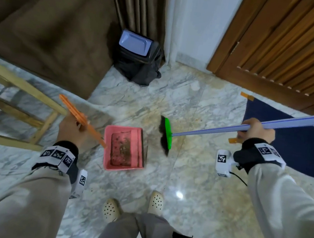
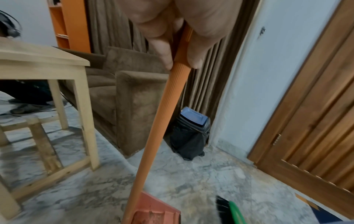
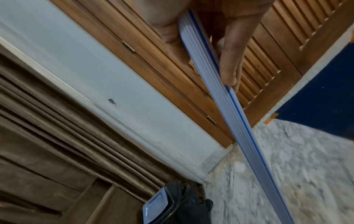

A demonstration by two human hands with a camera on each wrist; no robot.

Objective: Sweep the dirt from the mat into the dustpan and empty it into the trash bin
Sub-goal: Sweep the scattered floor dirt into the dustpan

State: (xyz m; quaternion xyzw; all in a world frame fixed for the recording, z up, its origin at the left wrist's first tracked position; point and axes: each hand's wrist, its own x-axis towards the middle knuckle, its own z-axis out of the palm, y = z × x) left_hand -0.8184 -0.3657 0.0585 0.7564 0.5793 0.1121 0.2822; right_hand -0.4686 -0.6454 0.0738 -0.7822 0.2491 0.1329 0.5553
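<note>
Dirt (image 1: 121, 147) lies gathered in the pink dustpan (image 1: 123, 148), which a person holds by its orange handle (image 1: 81, 119) in a curled left hand (image 1: 72, 130). The right hand (image 1: 254, 130) is wrapped round the pale pole of a green-headed broom (image 1: 167, 134), its bristles just beside the pan's open edge. The navy mat (image 1: 288, 139) lies off to the right. Sweeping looks about done; emptying appears to come next, which calls for carrying the pan level to the lidded trash bin (image 1: 139, 57) in the corner.
</note>
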